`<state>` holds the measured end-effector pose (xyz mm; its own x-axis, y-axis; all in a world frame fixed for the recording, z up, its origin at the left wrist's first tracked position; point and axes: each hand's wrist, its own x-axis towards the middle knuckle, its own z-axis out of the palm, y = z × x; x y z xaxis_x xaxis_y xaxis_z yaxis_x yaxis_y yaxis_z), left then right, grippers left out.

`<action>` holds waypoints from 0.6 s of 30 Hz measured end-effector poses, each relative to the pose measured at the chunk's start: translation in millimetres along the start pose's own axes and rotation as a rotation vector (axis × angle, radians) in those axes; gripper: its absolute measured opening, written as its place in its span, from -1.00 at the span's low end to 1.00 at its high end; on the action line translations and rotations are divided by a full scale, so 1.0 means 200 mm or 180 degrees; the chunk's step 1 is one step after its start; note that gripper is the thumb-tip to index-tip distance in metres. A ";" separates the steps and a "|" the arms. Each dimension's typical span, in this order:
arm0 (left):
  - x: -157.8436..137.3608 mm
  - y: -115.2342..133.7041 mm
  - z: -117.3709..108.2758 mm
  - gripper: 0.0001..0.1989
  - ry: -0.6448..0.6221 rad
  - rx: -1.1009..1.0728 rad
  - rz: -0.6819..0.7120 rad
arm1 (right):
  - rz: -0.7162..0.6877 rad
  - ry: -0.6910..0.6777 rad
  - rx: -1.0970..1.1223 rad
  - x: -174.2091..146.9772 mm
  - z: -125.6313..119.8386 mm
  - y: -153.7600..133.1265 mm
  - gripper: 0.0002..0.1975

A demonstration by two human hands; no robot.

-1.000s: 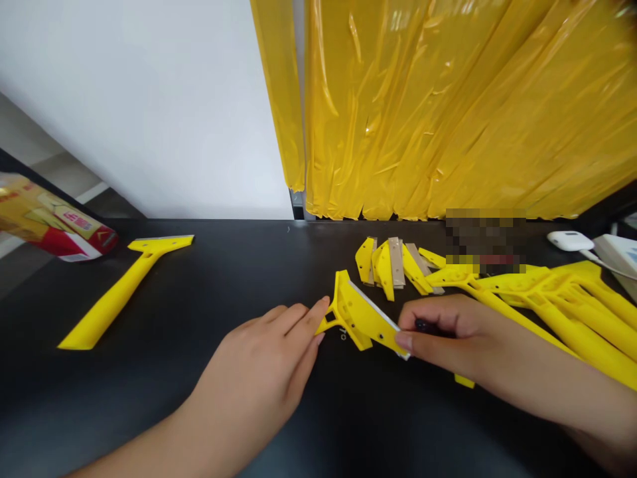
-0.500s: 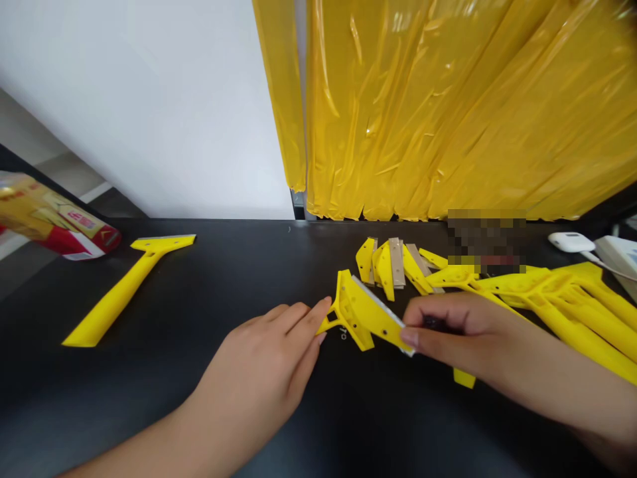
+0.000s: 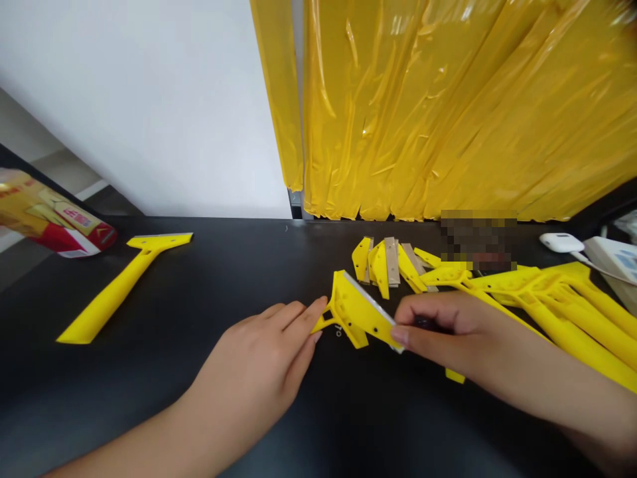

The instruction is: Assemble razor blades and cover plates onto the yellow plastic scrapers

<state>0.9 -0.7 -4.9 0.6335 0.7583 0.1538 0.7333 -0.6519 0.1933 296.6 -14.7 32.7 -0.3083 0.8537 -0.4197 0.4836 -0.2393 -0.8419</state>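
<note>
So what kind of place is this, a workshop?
Probably a small assembly bench: a pile of yellow scraper handles, loose blades and head pieces on a black worktop, and a yellow plastic curtain behind.

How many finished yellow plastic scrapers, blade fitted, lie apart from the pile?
1: the yellow plastic scraper with a metal blade lies alone at the table's far left, near the red and yellow packet. Others may be hidden in the pile of yellow handles at right.

Yellow scraper head (image 3: 361, 313), yellow plastic curtain (image 3: 448, 106), black table (image 3: 209, 279), white wall (image 3: 149, 99).
</note>
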 end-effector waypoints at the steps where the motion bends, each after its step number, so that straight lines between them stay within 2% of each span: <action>1: 0.00 0.00 0.00 -0.56 -0.0013 0.0011 -0.0011 | 0.0066 -0.0038 -0.0010 0.00 0.00 0.00 -0.63; 5: 0.00 0.00 0.00 -0.55 -0.0072 0.0013 -0.0047 | -0.0044 0.0051 0.0171 0.01 0.00 0.00 -0.55; 10: 0.01 0.00 0.00 -0.55 -0.0045 0.0010 -0.0060 | 0.0024 0.0010 -0.0143 0.02 -0.04 0.02 -0.57; 12: 0.01 0.00 0.00 -0.56 -0.0016 -0.0004 -0.0045 | -0.0173 0.0380 -0.0224 0.00 -0.07 0.01 -0.55; 14: 0.01 0.00 0.00 -0.56 0.0001 -0.0017 -0.0037 | -0.0306 0.0960 -0.0544 0.00 -0.12 0.01 -0.55; 16: 0.01 0.00 0.00 -0.55 0.0023 -0.0036 -0.0040 | -0.0141 0.1443 -0.1082 0.02 -0.16 0.00 -0.57; 18: 0.01 0.00 -0.01 -0.52 0.0080 -0.0044 -0.0057 | 0.0219 0.1713 -0.1583 0.06 -0.18 -0.01 -0.58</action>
<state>1.9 0.6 -2.8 0.6138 0.7699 0.1745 0.7409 -0.6381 0.2094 321.3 11.9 42.0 0.1192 0.9838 -0.1341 0.8412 -0.1718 -0.5126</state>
